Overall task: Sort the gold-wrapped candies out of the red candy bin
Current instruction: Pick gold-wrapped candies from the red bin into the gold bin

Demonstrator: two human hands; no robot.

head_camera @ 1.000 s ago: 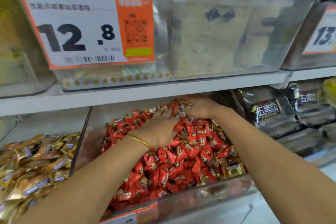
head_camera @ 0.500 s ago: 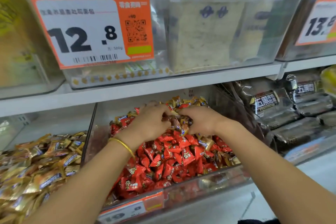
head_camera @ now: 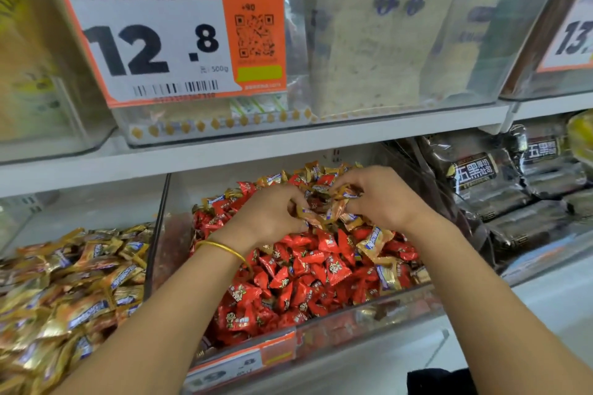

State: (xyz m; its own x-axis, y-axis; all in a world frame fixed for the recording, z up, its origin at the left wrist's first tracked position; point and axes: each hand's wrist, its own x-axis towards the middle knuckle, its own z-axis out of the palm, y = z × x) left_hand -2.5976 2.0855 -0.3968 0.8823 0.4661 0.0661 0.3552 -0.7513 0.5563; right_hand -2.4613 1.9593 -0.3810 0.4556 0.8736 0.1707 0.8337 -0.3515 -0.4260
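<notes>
Gathering looked to be the step in hand. My left hand point(head_camera: 269, 215) and right hand point(head_camera: 382, 199) met over the back half of the red candy bin point(head_camera: 369, 314). The fingers of both were curled in, pinching one small bunch of gold-wrapped candies point(head_camera: 330, 213) between them. The bunch sat right at the top of the heap. A gold bracelet point(head_camera: 221, 248) was on the left wrist.

Progress: partway, by my judgement.
- The held bunch had not yet left the bin.
- More gold showed inside: a back cluster point(head_camera: 317, 170) against the rear wall, a stray gold piece point(head_camera: 373, 242) just below the right wrist, and a few more down the right side toward the front.
- I could not tell how many lay buried under the heap.

Containers:
- The red candy bin was clear-walled and piled mostly with red candies point(head_camera: 288, 276), with gold ones mixed in at the back and right.
- The gold bin point(head_camera: 96, 212), next on the left past a clear divider, held gold wrappers only, as far as I could see. I took it as the likely drop point.
- To the right, dark packets point(head_camera: 475, 170) were stacked in their own section.
- The shelf point(head_camera: 288, 144) above carried a clear box of pale bagged loaves behind an orange price tag point(head_camera: 160, 29) reading 12.8.
</notes>
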